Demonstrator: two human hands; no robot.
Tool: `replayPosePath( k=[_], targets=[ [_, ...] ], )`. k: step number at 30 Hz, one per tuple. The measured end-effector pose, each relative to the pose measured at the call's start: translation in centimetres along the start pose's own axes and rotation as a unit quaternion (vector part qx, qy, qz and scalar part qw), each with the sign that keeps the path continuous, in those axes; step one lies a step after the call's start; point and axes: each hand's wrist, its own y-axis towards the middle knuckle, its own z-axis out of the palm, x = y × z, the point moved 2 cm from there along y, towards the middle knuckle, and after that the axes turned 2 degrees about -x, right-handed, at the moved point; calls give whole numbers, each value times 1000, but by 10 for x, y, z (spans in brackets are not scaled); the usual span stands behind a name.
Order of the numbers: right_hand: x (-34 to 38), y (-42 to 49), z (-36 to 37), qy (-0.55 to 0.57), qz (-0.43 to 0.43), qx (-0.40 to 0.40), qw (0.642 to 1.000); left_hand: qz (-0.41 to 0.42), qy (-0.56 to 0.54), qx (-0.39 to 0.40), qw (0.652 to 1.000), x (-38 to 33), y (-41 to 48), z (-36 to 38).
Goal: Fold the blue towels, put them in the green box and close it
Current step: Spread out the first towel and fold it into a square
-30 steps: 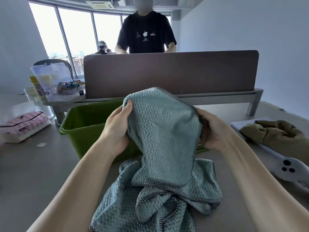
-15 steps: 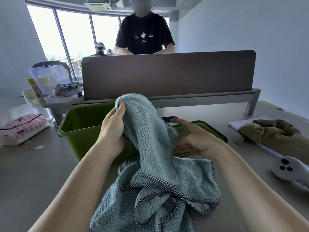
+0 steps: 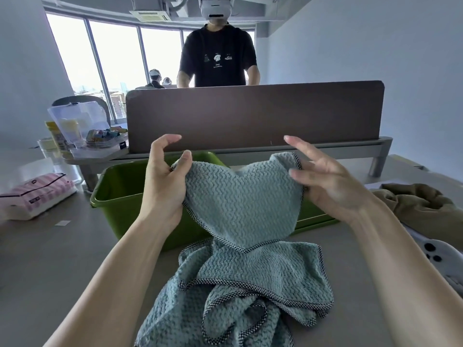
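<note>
Left hand: the left hand (image 3: 162,186) pinches the top left corner of the blue towel (image 3: 240,204) under its thumb, with the forefinger lifted free.
Right hand: the right hand (image 3: 325,181) has its fingers splayed and its thumb laid across the front of the cloth. I judge it is pinching the right edge, though the contact is partly hidden.
Towel: it is held up and stretched between the hands, with the top edge sagging in the middle. The lower part drops into the towel heap (image 3: 250,284) on the counter (image 3: 50,259). I cannot tell whether that is one cloth or several.
Key relation: the green box (image 3: 120,194) stands open just beyond the held cloth, away from the person. The stretched edge runs left to right, roughly along the box's near wall. The left hand looks the nearer of the two to the box.
Lid: a flat green edge (image 3: 318,220) shows to the right of the box. It is probably the lid, lying off.
Materials: the towel is soft waffle-ribbed pile, limp, with a black-and-white checked binding. The box is smooth hard plastic with rounded corners.
Stage: folding has barely started, as I judge it, and nothing shows in the visible part of the box.
Nearby: an olive cloth (image 3: 421,209) lies on the right and a pink striped pack (image 3: 37,194) on the left.
</note>
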Motion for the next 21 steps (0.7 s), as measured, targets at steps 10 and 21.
replayPosePath(
  k=[10, 21],
  targets=[
    [5, 4, -16, -72, -66, -162, 982, -65, -25, 160, 985, -4, 5, -17],
    [13, -1, -21, -113, -91, -213, 966, 62, 147, 56, 986, -14, 4, -19]
  ],
)
